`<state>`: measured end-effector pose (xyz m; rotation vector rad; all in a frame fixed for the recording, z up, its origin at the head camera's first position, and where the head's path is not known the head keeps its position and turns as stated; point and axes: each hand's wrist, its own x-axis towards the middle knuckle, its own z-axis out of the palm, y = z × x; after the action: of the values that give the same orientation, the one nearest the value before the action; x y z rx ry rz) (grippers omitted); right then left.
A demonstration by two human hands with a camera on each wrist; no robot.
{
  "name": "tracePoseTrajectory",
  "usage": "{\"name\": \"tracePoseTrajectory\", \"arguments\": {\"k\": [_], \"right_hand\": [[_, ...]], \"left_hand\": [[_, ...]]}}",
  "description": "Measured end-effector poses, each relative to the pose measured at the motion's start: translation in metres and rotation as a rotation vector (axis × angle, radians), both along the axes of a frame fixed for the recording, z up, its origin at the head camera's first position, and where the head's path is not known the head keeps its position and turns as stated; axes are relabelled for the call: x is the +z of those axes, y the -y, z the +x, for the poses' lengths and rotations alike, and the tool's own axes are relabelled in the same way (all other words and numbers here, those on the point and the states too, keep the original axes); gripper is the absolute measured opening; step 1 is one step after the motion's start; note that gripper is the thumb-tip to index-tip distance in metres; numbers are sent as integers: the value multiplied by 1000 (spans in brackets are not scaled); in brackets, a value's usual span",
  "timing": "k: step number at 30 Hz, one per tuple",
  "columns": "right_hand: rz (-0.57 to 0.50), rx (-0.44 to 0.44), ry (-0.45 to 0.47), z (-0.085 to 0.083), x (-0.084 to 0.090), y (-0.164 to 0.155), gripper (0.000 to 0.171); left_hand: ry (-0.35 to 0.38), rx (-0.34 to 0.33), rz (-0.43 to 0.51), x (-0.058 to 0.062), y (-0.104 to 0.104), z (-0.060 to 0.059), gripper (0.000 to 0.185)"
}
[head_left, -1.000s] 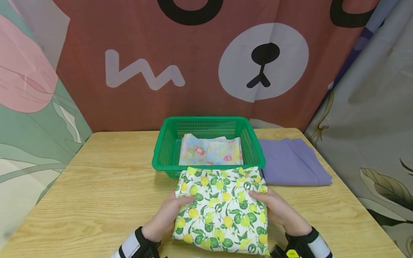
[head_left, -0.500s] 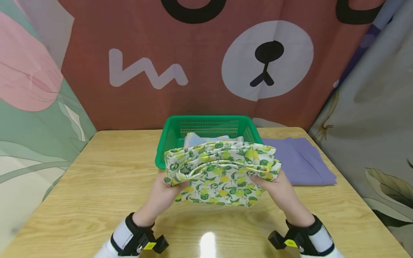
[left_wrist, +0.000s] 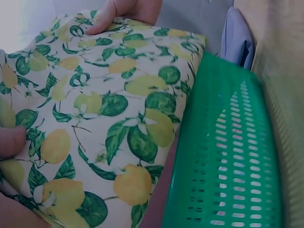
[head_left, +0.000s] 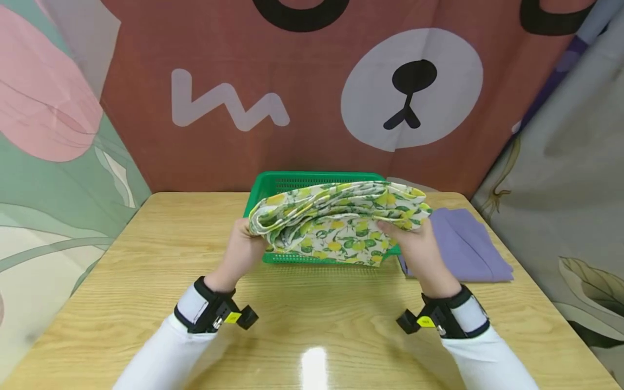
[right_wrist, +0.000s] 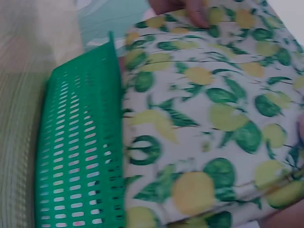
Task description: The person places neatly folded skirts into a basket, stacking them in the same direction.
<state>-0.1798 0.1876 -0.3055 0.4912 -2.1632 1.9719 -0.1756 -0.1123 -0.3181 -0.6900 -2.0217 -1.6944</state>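
A folded lemon-print cloth (head_left: 336,219) hangs in the air over the green plastic basket (head_left: 273,184), held level between both hands. My left hand (head_left: 244,249) grips its left edge and my right hand (head_left: 414,244) grips its right edge. In the left wrist view the lemon-print cloth (left_wrist: 99,109) lies just above the basket wall (left_wrist: 228,156). The right wrist view shows the lemon-print cloth (right_wrist: 213,114) beside the basket rim (right_wrist: 80,142). What lies inside the basket is hidden by the cloth.
A folded purple cloth (head_left: 463,246) lies on the wooden table (head_left: 161,260) to the right of the basket. Printed fabric backdrops close in the back and both sides. Bare tabletop shows in front of the basket and to its left.
Both hands have lifted the lemon-print cloth off the table and carried it away from me, up over the basket. The floral cloth in the basket is now covered.
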Motion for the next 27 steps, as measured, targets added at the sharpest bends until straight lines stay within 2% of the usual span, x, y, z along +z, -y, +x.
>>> {"name": "tracePoseTrajectory", "arguments": {"k": [3, 8, 13, 15, 18, 19, 20, 24, 27], "right_hand": [[-105, -38, -44, -9, -2, 5, 54], [-229, -51, -124, -22, -4, 12, 39], [-271, -54, -183, -37, -1, 15, 34], [-269, -63, -179, -43, -2, 16, 33], [-223, -94, -108, -51, -9, 16, 26], [-188, -119, -69, -53, -13, 16, 11], [-150, -144, -29, -55, -17, 15, 5], [-21, -200, 118, -63, -34, 13, 17], [4, -181, 190, -69, -43, 13, 19]], "left_hand": [[-11, 13, 8, 3, -2, -7, 22], [-10, 51, 13, 4, -7, -18, 23], [33, 80, 19, 2, -11, -34, 22], [49, 87, 8, 0, -10, -41, 24], [109, 94, -30, -8, -8, -50, 28], [140, 95, -43, -12, -7, -52, 29], [179, 89, -58, -17, -7, -54, 31], [331, 85, -128, -31, -8, -57, 35], [427, 71, -170, -30, -9, -59, 36]]}}
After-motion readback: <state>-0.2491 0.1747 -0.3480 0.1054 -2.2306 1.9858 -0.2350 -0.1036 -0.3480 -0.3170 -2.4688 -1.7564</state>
